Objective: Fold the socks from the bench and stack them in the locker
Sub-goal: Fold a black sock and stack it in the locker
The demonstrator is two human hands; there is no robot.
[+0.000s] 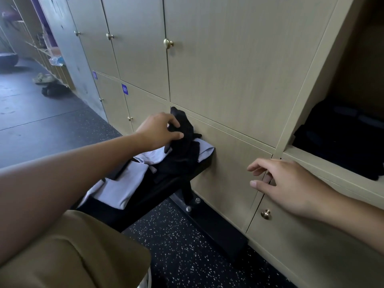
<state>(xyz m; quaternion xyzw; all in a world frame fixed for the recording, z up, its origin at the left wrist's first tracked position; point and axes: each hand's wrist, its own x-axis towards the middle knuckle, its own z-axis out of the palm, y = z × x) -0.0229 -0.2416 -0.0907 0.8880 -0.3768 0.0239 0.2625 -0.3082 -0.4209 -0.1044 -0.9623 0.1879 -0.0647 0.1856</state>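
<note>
**Left hand on a black sock, right hand loose by the lockers**

Our left hand (pixel 160 129) reaches out over the far end of the table (pixel 149 194) and pinches a black sock (pixel 184 126) between thumb and curled fingers, lifting its upper end against the locker fronts. Below it more black socks (pixel 178 161) lie heaped on the table, on top of pale grey folded cloth (pixel 122 183). Our right hand (pixel 284 183) hangs in front of the lower locker doors with fingers relaxed and slightly spread, holding nothing, near a brass knob (pixel 265 214).

To the right, the open locker (pixel 324 169) shows a shelf with dark folded items (pixel 342 138) already on it; we cannot tell what each one is. On a closed door to the left sits a small blue label (pixel 124 89) reading "49"; a second blue label farther left is too blurred to read. Our tan-clad knee (pixel 72 252) fills the lower left, above speckled dark flooring (pixel 178 246).
</note>
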